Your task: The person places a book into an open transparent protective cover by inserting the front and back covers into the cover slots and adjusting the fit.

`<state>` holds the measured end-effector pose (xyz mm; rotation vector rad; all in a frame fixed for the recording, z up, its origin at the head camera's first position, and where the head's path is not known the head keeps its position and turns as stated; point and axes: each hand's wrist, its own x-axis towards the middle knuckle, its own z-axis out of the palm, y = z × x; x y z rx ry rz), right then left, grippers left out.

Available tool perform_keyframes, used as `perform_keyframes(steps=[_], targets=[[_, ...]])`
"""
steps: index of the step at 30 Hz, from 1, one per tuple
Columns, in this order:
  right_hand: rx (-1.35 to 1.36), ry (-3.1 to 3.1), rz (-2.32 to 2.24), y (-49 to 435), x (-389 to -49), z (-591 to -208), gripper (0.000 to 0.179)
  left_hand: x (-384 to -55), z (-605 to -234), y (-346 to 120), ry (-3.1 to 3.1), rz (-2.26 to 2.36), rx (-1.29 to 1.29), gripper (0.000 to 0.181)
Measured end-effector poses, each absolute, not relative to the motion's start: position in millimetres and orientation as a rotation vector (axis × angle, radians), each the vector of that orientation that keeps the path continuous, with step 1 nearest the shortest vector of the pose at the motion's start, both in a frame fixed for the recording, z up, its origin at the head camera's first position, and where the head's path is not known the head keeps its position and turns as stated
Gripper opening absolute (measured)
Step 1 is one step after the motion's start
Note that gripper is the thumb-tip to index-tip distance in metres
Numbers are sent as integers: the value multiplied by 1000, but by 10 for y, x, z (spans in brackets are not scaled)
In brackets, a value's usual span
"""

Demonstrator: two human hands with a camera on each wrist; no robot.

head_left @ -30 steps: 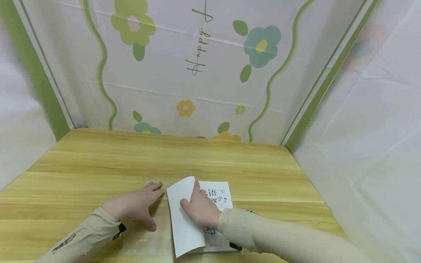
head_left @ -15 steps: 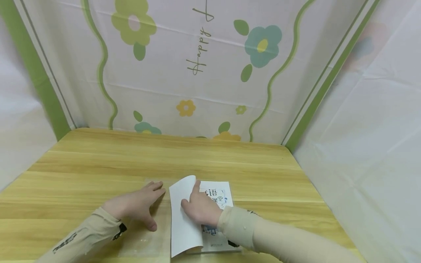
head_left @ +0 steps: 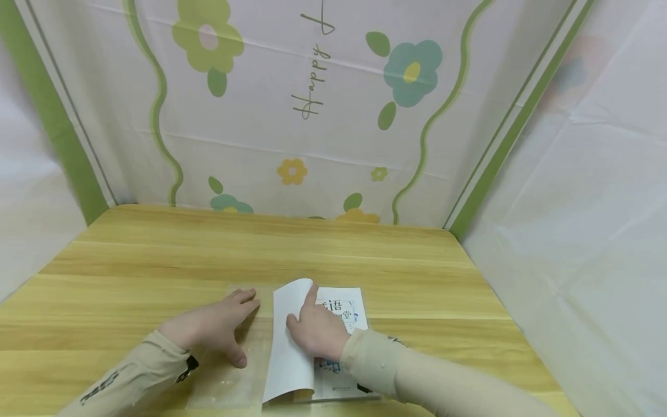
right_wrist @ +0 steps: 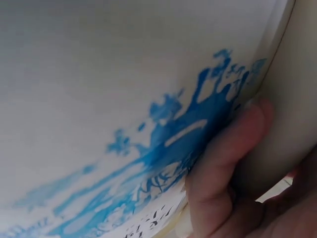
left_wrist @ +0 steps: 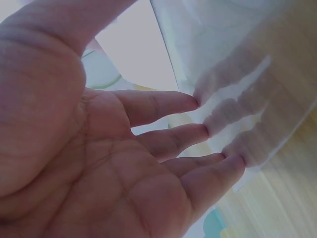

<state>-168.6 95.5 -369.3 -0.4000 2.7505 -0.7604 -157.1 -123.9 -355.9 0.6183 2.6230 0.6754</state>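
Observation:
A book's white cover sheet [head_left: 286, 365] arches over to the left, half covering a page [head_left: 341, 347] with Chinese characters and a blue print. My right hand [head_left: 319, 330] grips the sheet near its fold: thumb on the white side, index finger straight along the bend. In the right wrist view, curled fingers [right_wrist: 218, 168] lie at the crease beside the blue print [right_wrist: 193, 119]. My left hand [head_left: 221, 327] rests on a transparent plastic sheet [head_left: 224, 388], fingers spread. Its fingertips [left_wrist: 198, 101] touch the plastic in the left wrist view, near the sheet's straight edge.
The wooden table [head_left: 250, 243] stretches behind and to both sides of the book. A floral curtain [head_left: 339, 145] hangs at the back, with pale fabric [head_left: 589, 249] on the right and left. Sleeves cover both forearms.
The white sheet has shifted; its upper left corner has moved right and its lower left corner has moved left, arching it more. Both hands stay almost in place.

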Motion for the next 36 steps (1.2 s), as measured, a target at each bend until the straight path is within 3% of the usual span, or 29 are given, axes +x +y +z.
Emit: perform_keyframes(steps=[36], targets=[[-420,2984,-18,759,-1690,-3713,86,-1568,-3562,-1235,2616,699,638,106]])
